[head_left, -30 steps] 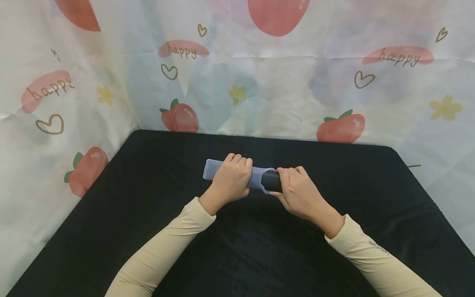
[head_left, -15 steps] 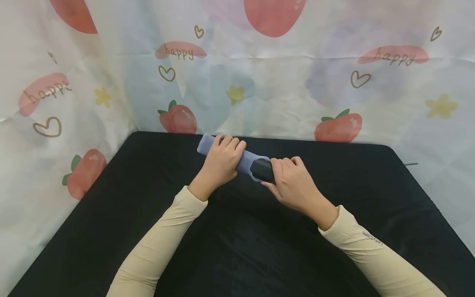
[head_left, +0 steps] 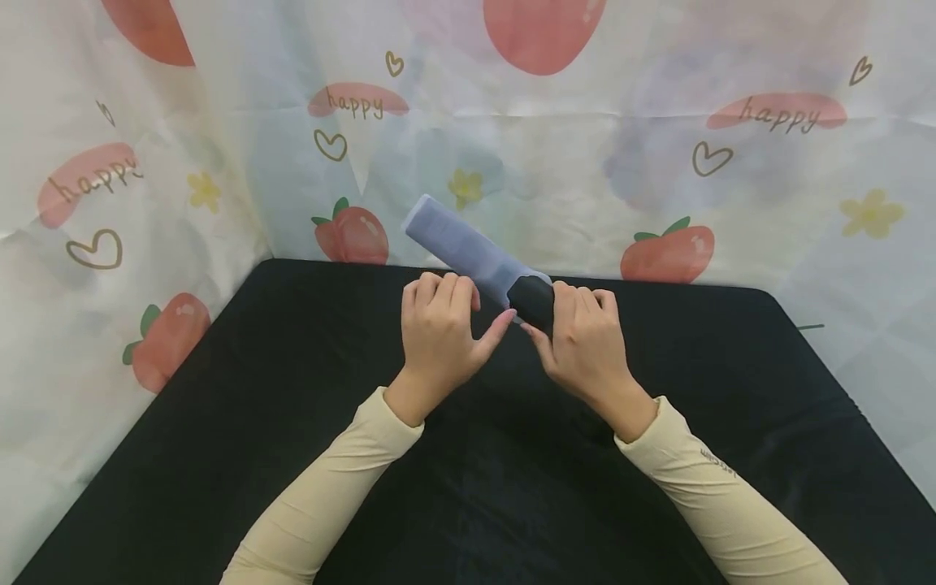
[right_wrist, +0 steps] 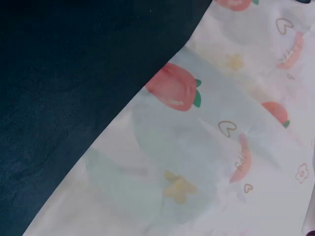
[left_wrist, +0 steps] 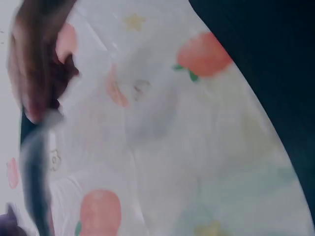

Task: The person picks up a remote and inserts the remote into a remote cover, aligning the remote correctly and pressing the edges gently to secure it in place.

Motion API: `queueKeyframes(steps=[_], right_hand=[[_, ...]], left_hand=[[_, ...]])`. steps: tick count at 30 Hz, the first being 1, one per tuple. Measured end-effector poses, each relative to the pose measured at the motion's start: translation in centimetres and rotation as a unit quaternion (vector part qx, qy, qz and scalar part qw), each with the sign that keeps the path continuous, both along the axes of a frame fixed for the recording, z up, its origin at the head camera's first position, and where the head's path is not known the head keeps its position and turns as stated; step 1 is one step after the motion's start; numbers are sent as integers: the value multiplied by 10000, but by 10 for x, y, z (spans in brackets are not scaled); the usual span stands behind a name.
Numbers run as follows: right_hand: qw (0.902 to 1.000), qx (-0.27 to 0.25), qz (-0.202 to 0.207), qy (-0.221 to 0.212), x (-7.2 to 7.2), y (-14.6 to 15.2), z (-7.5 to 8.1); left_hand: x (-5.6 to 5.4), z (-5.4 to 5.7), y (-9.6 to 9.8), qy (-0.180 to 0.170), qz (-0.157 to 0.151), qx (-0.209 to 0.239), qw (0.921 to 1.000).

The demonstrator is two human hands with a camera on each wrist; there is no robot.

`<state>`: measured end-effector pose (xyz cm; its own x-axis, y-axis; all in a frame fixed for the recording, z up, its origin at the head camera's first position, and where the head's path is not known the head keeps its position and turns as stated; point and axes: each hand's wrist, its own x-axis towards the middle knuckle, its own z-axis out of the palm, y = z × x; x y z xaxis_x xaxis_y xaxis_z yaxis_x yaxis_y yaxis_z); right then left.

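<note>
In the head view, a long, flat, translucent blue-purple sleeve is held up, tilted toward the upper left. Out of its lower right end comes a dark, smooth body; what kind of thing it is cannot be told. My right hand grips that dark end. Just below the sleeve is my left hand, off it, fingers loosely bent and thumb stretched toward the sleeve's mouth; whether the thumb touches is unclear. The left wrist view has a blurred hand above the blurred sleeve. Neither hand shows clearly in the right wrist view.
A black cloth-covered table spreads beneath both hands. Behind and to the left hangs a white curtain printed with strawberries, hearts and "happy". The table's back edge runs just behind the hands.
My left hand has let go of the sleeve and dropped slightly below it. The sleeve's far end has swung up, from near level to a steep tilt, with my right hand still gripping.
</note>
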<state>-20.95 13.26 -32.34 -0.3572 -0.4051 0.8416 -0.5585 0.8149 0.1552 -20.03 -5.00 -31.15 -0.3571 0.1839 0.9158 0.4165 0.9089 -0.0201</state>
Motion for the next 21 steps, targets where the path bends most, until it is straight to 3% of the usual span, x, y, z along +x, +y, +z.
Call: queueKeyframes(steps=[8,14,21], right_hand=[[9999,36,63,-96,-2,-4,-6],[9988,273,-172,-379,2,-4,-10],[9951,588,-343,-722,9,-5,-8]], left_hand=[[5,-5,8,-692,-350,-8,9970],[4,-14,12,-803,-876,-62,9929],[2,-26,12,-933,-1300,-498,9859]])
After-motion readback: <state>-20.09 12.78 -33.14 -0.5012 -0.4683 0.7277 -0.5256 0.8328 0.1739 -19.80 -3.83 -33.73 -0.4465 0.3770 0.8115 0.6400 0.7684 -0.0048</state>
